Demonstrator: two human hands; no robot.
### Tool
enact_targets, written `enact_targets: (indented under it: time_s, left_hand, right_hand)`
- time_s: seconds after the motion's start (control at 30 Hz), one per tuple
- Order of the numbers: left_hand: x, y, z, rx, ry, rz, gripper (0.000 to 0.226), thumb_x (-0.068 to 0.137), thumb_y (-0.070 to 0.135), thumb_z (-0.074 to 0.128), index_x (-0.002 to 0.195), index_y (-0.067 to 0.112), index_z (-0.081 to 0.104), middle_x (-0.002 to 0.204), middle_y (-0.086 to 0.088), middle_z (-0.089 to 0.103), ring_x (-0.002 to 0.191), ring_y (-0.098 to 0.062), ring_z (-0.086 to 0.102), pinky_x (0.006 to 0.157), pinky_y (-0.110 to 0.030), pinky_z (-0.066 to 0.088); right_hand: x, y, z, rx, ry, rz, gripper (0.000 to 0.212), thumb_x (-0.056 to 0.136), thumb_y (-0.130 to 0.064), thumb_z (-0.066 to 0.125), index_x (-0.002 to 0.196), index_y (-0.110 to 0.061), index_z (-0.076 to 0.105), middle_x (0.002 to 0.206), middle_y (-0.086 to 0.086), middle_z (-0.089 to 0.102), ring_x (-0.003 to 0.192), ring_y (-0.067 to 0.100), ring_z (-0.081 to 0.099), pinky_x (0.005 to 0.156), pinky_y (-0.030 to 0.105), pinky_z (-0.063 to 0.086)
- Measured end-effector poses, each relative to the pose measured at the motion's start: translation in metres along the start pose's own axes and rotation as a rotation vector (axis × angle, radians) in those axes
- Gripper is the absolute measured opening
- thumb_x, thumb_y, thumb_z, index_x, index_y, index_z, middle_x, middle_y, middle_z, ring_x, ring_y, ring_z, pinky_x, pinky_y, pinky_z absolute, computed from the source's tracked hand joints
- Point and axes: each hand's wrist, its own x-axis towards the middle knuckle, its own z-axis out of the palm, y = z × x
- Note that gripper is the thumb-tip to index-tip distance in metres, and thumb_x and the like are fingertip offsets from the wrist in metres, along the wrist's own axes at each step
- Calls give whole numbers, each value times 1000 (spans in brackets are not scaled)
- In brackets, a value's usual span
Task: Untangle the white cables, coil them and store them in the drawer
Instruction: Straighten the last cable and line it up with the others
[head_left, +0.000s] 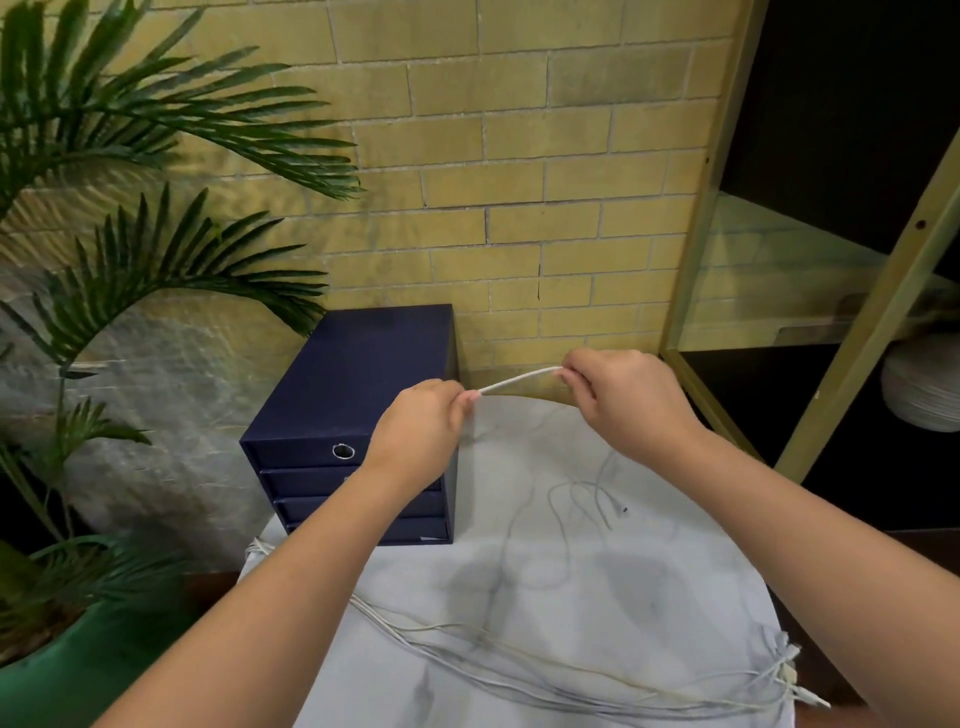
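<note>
Right now both hands are raised over the far side of the round, pale marble-patterned table (649, 597), with a short stretch of thin white cable (519, 378) pulled straight between them. The left hand (421, 415) has its fingers curled in and pinches one end of that stretch at the fingertips. The right hand (618, 395) sits a little higher and nearer the wall, and it nips the other end between thumb and bent fingers. Where the cable runs beyond either grip I cannot tell.

A loose loop of white cable (576, 499) lies on the tabletop below the right hand. A long bundle of white cables (519, 670) sweeps across the near edge, its plugs gathered at the right rim.

A dark navy box of four stacked drawers (353, 395) stands on the table's left side, just behind the left wrist. All its drawers are pushed in, and the top one carries a round metal ring pull (343, 451).

A leafy green palm (156, 130) in a green pot (52, 675) stands to the left, and a yellow brick wall (519, 156) runs behind. A gold-framed shelf unit (857, 322) stands to the right.
</note>
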Motion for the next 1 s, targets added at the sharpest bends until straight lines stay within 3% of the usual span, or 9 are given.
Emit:
enact_targets:
  time_s: [0.13, 0.27, 0.57, 0.67, 0.77, 0.87, 1.0]
  left_hand:
    - [-9, -17, 4, 3, -56, -75, 42, 103, 41, 32, 85, 20, 64, 84, 3, 61, 76, -15, 56, 69, -37, 49]
    - [-20, -46, 5, 111, -107, -204, 45, 103, 44, 26, 82, 24, 61, 81, 6, 62, 70, -13, 56, 63, -34, 45]
    - [-38, -70, 5, 316, -219, -40, 45, 98, 53, 18, 84, 25, 51, 77, 7, 57, 64, -11, 55, 54, -31, 40]
    - [-40, -71, 4, 186, -406, -107, 29, 94, 56, 43, 99, 29, 53, 74, 7, 59, 68, -10, 59, 65, -34, 50]
    - [-36, -48, 7, -106, -509, -156, 39, 86, 50, 63, 117, 30, 50, 80, 5, 63, 74, -16, 64, 72, -36, 56]
    - [-22, -9, 6, -359, -448, -102, 37, 87, 51, 62, 116, 30, 54, 83, 2, 65, 75, -11, 66, 76, -31, 55]
    - [-3, 29, -5, -336, -272, 41, 24, 99, 43, 44, 91, 30, 63, 61, 7, 49, 52, -2, 44, 52, -20, 36]
  right_hand:
    - [1, 9, 3, -51, -77, -10, 25, 96, -34, 46, 89, -17, 62, 67, 3, 62, 59, 28, 56, 47, 30, 40]
    - [0, 33, 0, -75, -100, 123, 26, 96, -35, 45, 91, -17, 63, 70, 4, 64, 64, 30, 59, 51, 32, 45]
    - [-8, 39, 0, -26, -201, 123, 22, 97, -33, 46, 91, -20, 63, 69, 1, 62, 64, 26, 56, 52, 34, 46]
    - [-9, 35, -7, 23, -212, 46, 23, 96, -34, 47, 88, -20, 64, 68, -1, 62, 65, 25, 56, 53, 36, 47]
    - [-3, 22, -12, 86, -218, -52, 23, 96, -34, 50, 91, -20, 67, 74, -1, 67, 70, 24, 60, 55, 37, 49]
    - [5, 2, -12, 81, -245, -148, 24, 96, -35, 49, 96, -20, 68, 83, -1, 70, 75, 23, 62, 56, 31, 44]
    - [13, -8, -11, 95, -350, -124, 23, 98, -37, 43, 96, -23, 62, 78, -3, 64, 71, 20, 55, 59, 35, 44]
